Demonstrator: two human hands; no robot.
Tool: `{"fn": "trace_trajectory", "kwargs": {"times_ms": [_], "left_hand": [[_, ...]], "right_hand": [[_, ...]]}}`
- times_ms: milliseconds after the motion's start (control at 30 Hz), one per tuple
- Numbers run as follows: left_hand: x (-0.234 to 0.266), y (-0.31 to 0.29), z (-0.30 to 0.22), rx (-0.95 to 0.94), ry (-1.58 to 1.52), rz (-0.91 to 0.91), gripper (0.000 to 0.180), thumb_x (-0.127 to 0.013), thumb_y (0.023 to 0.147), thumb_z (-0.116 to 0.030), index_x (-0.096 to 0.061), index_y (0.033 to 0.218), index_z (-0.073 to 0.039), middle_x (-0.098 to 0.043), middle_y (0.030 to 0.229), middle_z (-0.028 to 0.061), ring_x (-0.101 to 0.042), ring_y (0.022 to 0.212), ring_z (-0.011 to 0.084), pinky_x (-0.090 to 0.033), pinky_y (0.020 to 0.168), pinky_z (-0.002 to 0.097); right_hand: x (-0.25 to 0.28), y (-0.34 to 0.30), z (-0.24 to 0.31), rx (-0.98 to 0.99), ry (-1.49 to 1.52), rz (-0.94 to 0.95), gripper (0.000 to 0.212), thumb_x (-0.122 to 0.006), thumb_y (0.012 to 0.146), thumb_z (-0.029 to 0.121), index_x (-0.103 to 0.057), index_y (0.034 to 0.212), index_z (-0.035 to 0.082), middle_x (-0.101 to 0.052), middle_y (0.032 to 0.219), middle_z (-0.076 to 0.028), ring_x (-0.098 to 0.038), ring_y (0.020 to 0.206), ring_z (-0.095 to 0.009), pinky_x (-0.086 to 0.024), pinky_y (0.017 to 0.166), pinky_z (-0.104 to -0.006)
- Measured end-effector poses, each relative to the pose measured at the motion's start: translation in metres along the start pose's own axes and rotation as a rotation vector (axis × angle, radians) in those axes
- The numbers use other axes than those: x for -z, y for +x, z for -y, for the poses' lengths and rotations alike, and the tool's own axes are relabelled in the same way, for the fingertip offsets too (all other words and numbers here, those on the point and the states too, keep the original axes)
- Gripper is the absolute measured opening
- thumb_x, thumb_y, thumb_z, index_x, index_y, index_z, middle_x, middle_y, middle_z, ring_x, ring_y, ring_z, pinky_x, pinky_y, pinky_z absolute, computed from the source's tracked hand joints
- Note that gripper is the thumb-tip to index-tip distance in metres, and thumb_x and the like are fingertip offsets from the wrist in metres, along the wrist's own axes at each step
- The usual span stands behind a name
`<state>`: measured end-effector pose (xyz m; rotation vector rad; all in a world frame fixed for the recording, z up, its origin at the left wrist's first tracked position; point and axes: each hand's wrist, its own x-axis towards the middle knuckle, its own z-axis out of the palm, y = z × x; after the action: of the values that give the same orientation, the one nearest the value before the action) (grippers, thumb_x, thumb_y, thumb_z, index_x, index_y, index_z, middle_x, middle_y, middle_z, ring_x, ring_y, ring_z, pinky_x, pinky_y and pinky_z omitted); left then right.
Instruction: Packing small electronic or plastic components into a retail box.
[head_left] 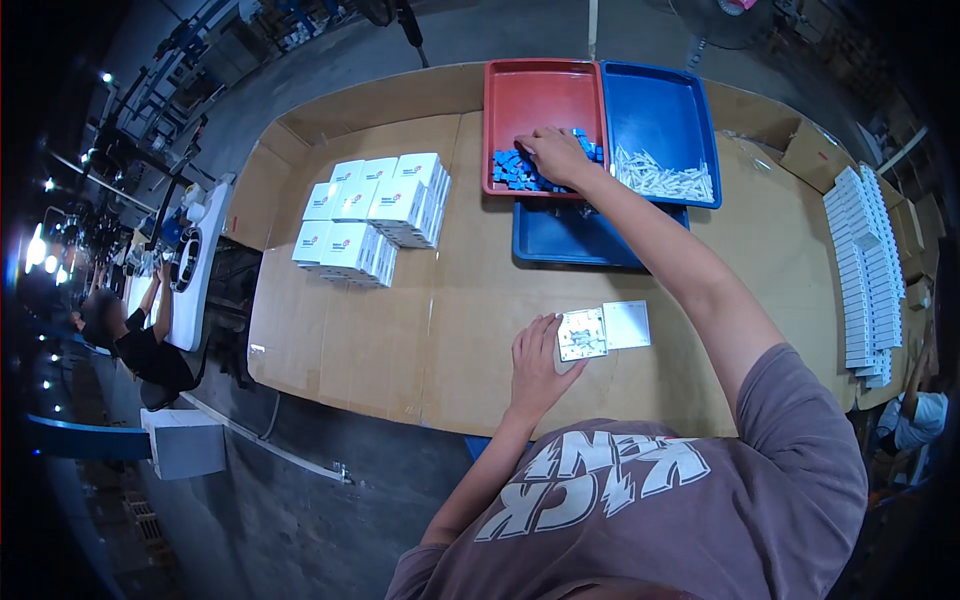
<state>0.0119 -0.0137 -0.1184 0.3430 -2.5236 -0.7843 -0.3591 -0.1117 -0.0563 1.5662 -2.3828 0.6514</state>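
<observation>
Right hand (556,155): reaching into red tray (540,92) at worktop's far edge, fingers closing over small blue parts (515,170); grasp not discernible. Left hand (538,362): lying open near front edge, fingertips touching white square plate (582,334). White boxes (372,215) sitting stacked far left.

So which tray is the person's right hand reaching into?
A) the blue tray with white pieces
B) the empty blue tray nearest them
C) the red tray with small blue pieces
C: the right hand rests on the small blue pieces inside the red tray.
</observation>
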Motion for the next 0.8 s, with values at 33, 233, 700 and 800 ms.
{"fn": "trace_trajectory", "kwargs": {"times_ms": [33,233,700,800], "left_hand": [[0.001,0.000,0.000,0.006,-0.002,0.003,0.081,-0.086,0.079,-0.037,-0.051,0.143,-0.001,-0.055,0.144,0.0168,-0.049,0.138,0.0351,-0.035,0.114,0.0505],[0.004,-0.001,-0.001,0.008,-0.021,0.002,0.079,-0.085,0.080,-0.037,-0.052,0.141,-0.001,-0.055,0.142,0.0163,-0.050,0.136,0.0337,-0.035,0.114,0.0500],[0.004,0.002,0.000,0.016,-0.013,0.011,0.078,-0.087,0.078,-0.034,-0.053,0.141,-0.002,-0.056,0.142,0.0161,-0.050,0.135,0.0346,-0.036,0.113,0.0494],[0.004,0.002,-0.002,0.015,-0.004,0.019,0.078,-0.087,0.078,-0.034,-0.053,0.141,-0.003,-0.056,0.143,0.0159,-0.050,0.135,0.0345,-0.036,0.113,0.0492]], "right_hand": [[-0.003,0.002,-0.002,0.004,-0.036,0.044,0.031,-0.063,0.093,0.013,-0.074,0.122,0.017,-0.068,0.115,-0.013,-0.061,0.118,-0.033,-0.045,0.099,-0.0510],[0.003,0.000,-0.001,0.011,-0.011,-0.008,0.019,-0.072,0.086,0.014,-0.071,0.104,0.013,-0.065,0.110,-0.011,-0.059,0.118,-0.032,-0.044,0.097,-0.0517],[0.142,-0.091,0.075,0.254,0.427,-0.777,0.025,-0.078,0.085,-0.004,-0.066,0.105,0.006,-0.071,0.116,-0.010,-0.069,0.097,-0.023,-0.054,0.085,-0.0336],[0.147,-0.107,0.089,-0.064,0.905,-0.682,0.023,-0.075,0.092,-0.002,-0.062,0.112,0.003,-0.072,0.116,-0.013,-0.069,0.096,-0.019,-0.055,0.085,-0.0315]]}}
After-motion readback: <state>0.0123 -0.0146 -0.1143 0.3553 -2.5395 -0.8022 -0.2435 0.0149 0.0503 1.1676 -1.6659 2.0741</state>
